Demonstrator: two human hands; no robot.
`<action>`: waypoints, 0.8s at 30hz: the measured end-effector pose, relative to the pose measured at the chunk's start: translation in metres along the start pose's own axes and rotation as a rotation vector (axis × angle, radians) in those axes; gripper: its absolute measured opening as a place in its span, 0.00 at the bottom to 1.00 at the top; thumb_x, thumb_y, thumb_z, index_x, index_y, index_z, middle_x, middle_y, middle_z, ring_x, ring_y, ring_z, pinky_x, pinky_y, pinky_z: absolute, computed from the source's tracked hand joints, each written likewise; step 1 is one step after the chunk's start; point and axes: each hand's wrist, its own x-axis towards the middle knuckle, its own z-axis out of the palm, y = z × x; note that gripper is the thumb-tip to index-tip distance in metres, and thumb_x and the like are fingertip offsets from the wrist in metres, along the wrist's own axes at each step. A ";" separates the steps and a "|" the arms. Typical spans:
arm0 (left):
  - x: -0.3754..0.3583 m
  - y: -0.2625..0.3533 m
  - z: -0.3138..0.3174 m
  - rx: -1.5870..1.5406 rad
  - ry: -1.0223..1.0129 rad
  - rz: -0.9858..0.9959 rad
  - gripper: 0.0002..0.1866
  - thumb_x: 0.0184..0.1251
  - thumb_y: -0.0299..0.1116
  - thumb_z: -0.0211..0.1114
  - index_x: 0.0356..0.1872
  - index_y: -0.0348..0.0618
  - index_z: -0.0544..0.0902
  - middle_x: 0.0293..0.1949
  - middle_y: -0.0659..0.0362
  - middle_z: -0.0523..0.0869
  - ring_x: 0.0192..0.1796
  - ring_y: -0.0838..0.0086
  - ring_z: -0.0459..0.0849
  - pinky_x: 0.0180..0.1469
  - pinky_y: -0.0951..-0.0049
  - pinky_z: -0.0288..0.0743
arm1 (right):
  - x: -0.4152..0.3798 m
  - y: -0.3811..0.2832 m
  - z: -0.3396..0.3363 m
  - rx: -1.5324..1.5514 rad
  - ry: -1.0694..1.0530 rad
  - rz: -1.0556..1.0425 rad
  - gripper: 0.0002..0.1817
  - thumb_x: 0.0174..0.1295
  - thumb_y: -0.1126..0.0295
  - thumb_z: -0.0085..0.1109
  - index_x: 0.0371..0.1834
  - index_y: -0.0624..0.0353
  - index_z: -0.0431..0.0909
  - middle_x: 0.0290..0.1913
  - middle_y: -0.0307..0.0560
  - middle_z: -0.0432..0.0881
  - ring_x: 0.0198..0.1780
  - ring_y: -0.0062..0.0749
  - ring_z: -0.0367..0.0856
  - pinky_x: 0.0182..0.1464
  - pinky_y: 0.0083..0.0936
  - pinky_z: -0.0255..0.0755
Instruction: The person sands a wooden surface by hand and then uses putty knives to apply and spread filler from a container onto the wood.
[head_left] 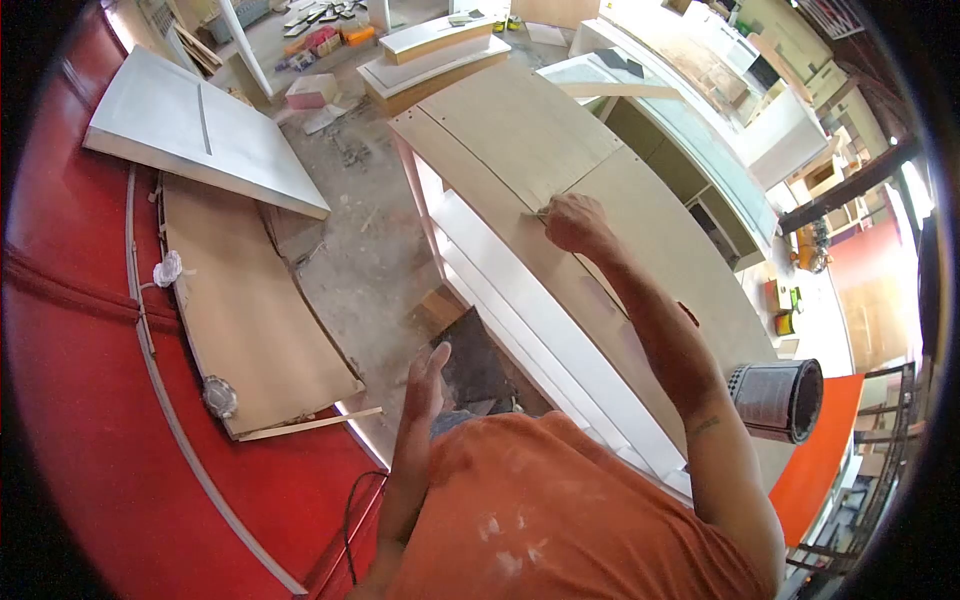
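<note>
My right hand (pixel 578 222) is closed in a fist over the beige panelled top (pixel 500 140) of a long white cabinet. A small flat-bladed tool (pixel 533 216), perhaps a putty knife, sticks out of its left side and meets the surface close to a seam; most of it is hidden by the fingers. My left hand (pixel 427 380) hangs beside my body at the lower middle, fingers stretched up and holding nothing. Below the panel edge run the cabinet's white rails (pixel 510 290). A dark, stained tin (pixel 775 400) stands at the panel's near right end.
On the left, a white board (pixel 205 130) and a brown panel (pixel 250 300) lie along a red wall (pixel 70 400). A dark box (pixel 475 360) sits on the dusty floor by the cabinet. Behind are white drawer-like units (pixel 435 55) and a glass-topped cabinet (pixel 700 140).
</note>
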 end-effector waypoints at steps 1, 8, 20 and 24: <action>0.000 0.008 0.009 -0.141 -0.019 -0.002 0.20 0.67 0.48 0.64 0.43 0.38 0.80 0.37 0.62 0.77 0.36 0.77 0.74 0.44 0.72 0.70 | 0.000 0.001 0.000 -0.047 -0.024 -0.062 0.14 0.52 0.73 0.49 0.34 0.62 0.85 0.37 0.56 0.86 0.41 0.55 0.84 0.45 0.44 0.76; -0.003 0.049 0.061 -0.625 -0.318 -0.179 0.21 0.69 0.40 0.60 0.58 0.41 0.73 0.51 0.54 0.82 0.56 0.64 0.82 0.59 0.57 0.78 | -0.066 0.050 -0.019 0.656 0.416 -0.181 0.19 0.58 0.77 0.50 0.51 0.56 0.82 0.52 0.56 0.81 0.54 0.49 0.80 0.56 0.35 0.73; -0.038 0.089 0.112 -0.528 -0.542 -0.095 0.25 0.65 0.38 0.64 0.59 0.36 0.74 0.49 0.57 0.84 0.47 0.73 0.85 0.52 0.70 0.81 | -0.177 0.002 0.044 0.647 0.493 -0.433 0.31 0.54 0.87 0.55 0.62 0.50 0.70 0.60 0.58 0.70 0.64 0.54 0.67 0.65 0.42 0.66; -0.030 0.090 0.121 -0.438 -0.454 -0.032 0.25 0.64 0.35 0.63 0.61 0.34 0.74 0.54 0.54 0.82 0.54 0.69 0.82 0.58 0.66 0.76 | -0.193 0.026 0.043 0.908 0.523 -0.123 0.18 0.64 0.80 0.52 0.57 0.57 0.74 0.61 0.53 0.74 0.63 0.46 0.72 0.64 0.37 0.67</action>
